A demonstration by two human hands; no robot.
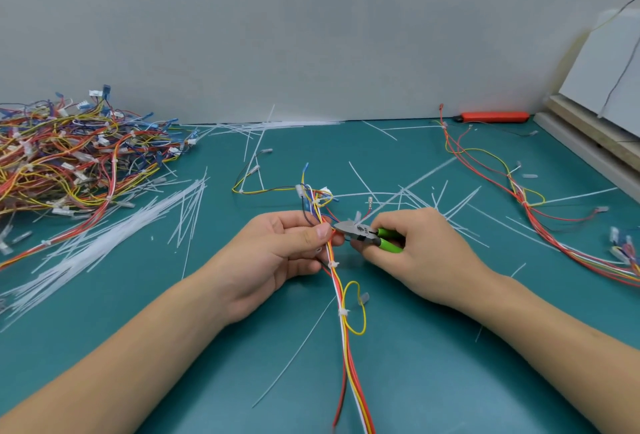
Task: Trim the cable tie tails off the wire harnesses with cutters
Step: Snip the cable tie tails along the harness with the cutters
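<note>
The left hand (287, 253) grips the wire harness (341, 298), thumb curled over the red, yellow and white wires and fingers behind them. The harness runs from a cluster of connectors just beyond the left hand, through the grip, and down between the two forearms toward the near edge of the green mat (450, 381). Two white cable ties (333, 264) circle the bundle just below the left thumb.

The right hand (420, 253) holds the green-handled cutters (367, 234), fingers wrapped round the handles. The cutter nose touches the bundle beside the left thumb; whether the blades are closed cannot be told.

Cut tie tails (408, 198) lie scattered beyond the right hand. A heap of harnesses (69, 153) sits far left of the left hand. A loose harness (519, 191) lies right of the right hand.
</note>
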